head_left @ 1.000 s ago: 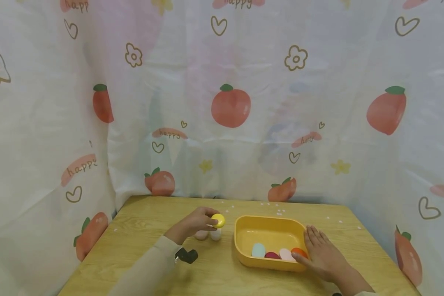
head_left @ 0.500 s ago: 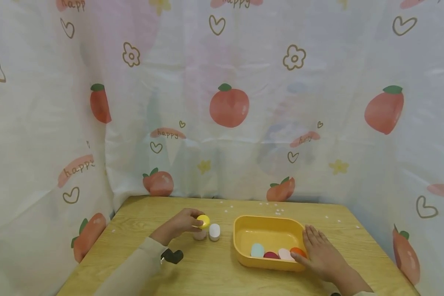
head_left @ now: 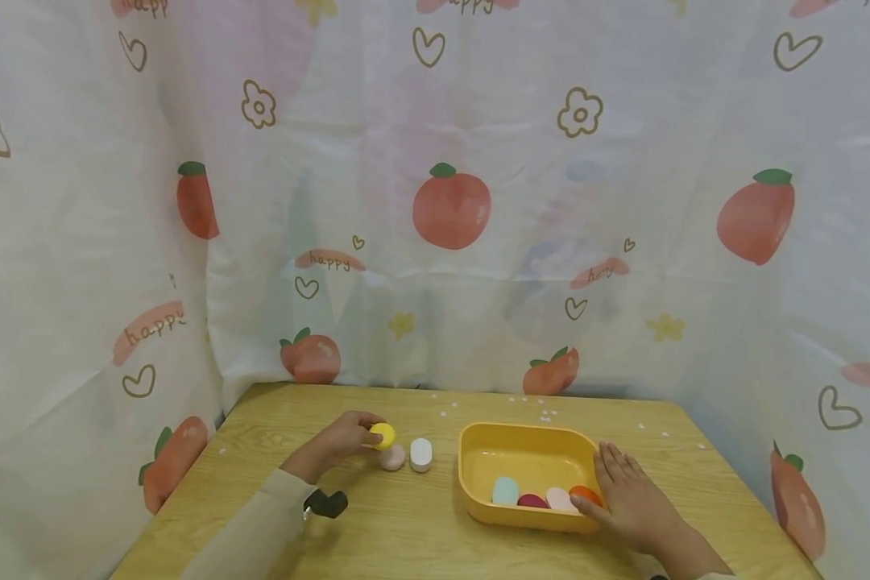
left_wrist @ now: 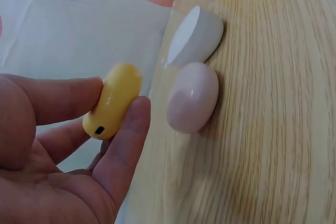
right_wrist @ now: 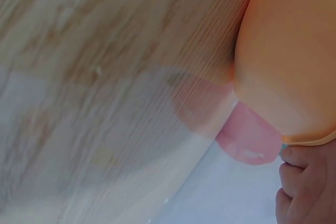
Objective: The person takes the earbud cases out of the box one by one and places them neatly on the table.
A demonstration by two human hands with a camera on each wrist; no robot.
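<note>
My left hand (head_left: 337,443) pinches a small yellow rounded case (left_wrist: 113,100) between thumb and fingers, above the table. In the left wrist view a black slot shows near the case's lower end. Just beside it, a pale pink rounded piece (left_wrist: 193,98) stands on the wood, with a white piece (left_wrist: 202,35) with a flat face close by. My right hand (head_left: 641,503) rests with straight fingers at the right rim of a yellow bin (head_left: 471,501), thumb over its inner side. Inside the bin lie mint (head_left: 506,490), dark red (head_left: 532,501), light pink (head_left: 559,499) and orange (head_left: 586,494) pieces.
The wooden table (head_left: 406,540) carries several tiny white specks near its back edge. A patterned curtain (head_left: 377,161) encloses the back and both sides. A black strap piece (head_left: 326,503) hangs at the left wrist.
My left hand has moved left with the yellow case, from over the white piece past the pale pink one. The white piece now shows fully. My right hand stays at the bin.
</note>
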